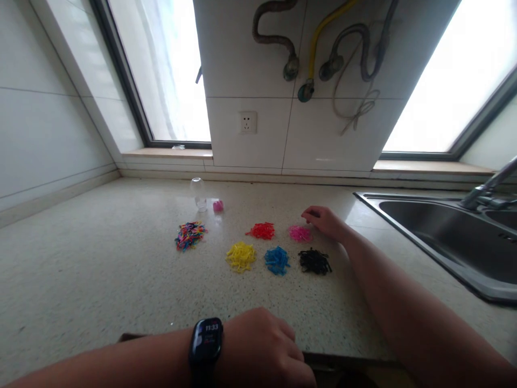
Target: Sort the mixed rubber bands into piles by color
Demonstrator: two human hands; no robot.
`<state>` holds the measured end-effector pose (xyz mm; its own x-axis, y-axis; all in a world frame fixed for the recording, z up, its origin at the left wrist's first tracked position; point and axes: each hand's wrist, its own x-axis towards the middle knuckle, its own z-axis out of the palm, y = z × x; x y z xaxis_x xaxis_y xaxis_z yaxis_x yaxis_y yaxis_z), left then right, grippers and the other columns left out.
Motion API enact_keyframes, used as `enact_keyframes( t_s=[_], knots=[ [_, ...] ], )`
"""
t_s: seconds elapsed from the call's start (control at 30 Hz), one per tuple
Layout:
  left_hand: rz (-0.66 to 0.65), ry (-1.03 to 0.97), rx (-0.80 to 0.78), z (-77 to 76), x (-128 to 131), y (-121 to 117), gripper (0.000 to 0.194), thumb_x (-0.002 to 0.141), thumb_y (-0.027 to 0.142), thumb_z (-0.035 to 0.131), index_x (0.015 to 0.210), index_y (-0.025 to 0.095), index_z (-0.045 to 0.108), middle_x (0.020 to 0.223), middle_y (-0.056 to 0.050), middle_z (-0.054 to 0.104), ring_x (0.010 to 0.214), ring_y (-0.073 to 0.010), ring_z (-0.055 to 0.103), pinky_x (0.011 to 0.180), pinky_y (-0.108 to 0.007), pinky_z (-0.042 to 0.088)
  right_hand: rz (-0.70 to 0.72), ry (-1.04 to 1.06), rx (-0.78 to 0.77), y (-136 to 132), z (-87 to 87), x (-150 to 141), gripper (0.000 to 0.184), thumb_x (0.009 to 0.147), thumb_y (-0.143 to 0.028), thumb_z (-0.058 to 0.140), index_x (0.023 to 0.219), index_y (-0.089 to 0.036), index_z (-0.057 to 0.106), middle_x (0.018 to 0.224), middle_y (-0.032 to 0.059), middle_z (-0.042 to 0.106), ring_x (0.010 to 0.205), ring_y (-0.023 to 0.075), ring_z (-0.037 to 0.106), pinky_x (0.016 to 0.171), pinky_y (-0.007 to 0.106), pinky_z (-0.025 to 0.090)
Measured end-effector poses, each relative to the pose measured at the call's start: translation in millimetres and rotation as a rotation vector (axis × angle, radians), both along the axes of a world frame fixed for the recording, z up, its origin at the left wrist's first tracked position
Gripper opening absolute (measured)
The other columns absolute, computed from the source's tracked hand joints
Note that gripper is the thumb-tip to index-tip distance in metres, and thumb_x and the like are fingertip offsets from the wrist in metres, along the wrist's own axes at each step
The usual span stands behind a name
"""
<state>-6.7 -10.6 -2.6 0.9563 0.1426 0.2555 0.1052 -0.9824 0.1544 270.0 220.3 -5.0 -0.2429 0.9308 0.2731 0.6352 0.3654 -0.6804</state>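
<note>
My right hand (pixel 323 220) reaches over the counter just behind a small pile of pink bands (pixel 300 233). Its thumb and forefinger are pinched together; anything between them is too small to make out. My left hand (pixel 264 350), with a black watch (pixel 207 339) on the wrist, is at the counter's front edge. Its fingers are curled and their tips hidden. Beside the pink pile lie red bands (pixel 262 230). Nearer me are yellow bands (pixel 241 256), blue bands (pixel 277 261) and black bands (pixel 315 261). A mixed multicoloured pile (pixel 190 236) lies further left.
A small clear bottle (pixel 198 195) stands behind the mixed pile, with a pink cap-like piece (pixel 218 206) beside it. To the right is a steel sink (pixel 428 231) with a faucet (pixel 484 191). The tiled wall has a socket (pixel 247 122) and hoses.
</note>
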Motion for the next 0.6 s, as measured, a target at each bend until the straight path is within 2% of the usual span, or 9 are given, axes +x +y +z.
enact_keyframes(
  t_s=[0.13,0.27,0.43,0.6],
  knots=[
    [-0.002,-0.007,0.054,0.8,-1,0,0.012,0.095,0.029,0.060,0.087,0.020,0.060,0.069,0.005,0.062,0.063,-0.0134,0.050,0.052,-0.028,0.038,0.015,0.132,-0.006,-14,20.4,-20,0.033,0.080,-0.044,0.060,0.091,-0.015,0.071,0.074,0.0049,0.068,0.059,0.0134,0.054,0.057,0.027,0.044],
    [-0.016,0.000,0.098,-0.2,-2,1,0.010,0.094,0.027,0.061,0.086,0.020,0.058,0.072,0.005,0.064,0.066,-0.0139,0.051,0.051,-0.029,0.039,0.129,0.206,0.006,-32,47.6,-61,0.030,0.082,-0.041,0.059,0.094,-0.015,0.070,0.076,0.0048,0.068,0.059,0.0122,0.053,0.055,0.026,0.043],
    [-0.041,0.033,0.090,-1.0,-3,1,0.005,0.094,0.025,0.061,0.094,0.021,0.059,0.077,0.005,0.066,0.067,-0.0139,0.053,0.055,-0.028,0.043,0.365,-0.039,0.055,-52,70.4,-136,0.025,0.085,-0.033,0.060,0.094,-0.014,0.073,0.080,0.0064,0.071,0.067,0.0133,0.058,0.061,0.025,0.044],
    [-0.029,0.016,0.059,-2.7,-3,1,0.005,0.096,0.027,0.058,0.098,0.023,0.058,0.082,0.006,0.068,0.067,-0.0147,0.054,0.054,-0.029,0.043,0.480,-0.263,0.087,-53,68.4,-210,0.022,0.086,-0.026,0.061,0.098,-0.016,0.077,0.088,0.0058,0.076,0.075,0.0140,0.065,0.068,0.023,0.044]
  ],
)
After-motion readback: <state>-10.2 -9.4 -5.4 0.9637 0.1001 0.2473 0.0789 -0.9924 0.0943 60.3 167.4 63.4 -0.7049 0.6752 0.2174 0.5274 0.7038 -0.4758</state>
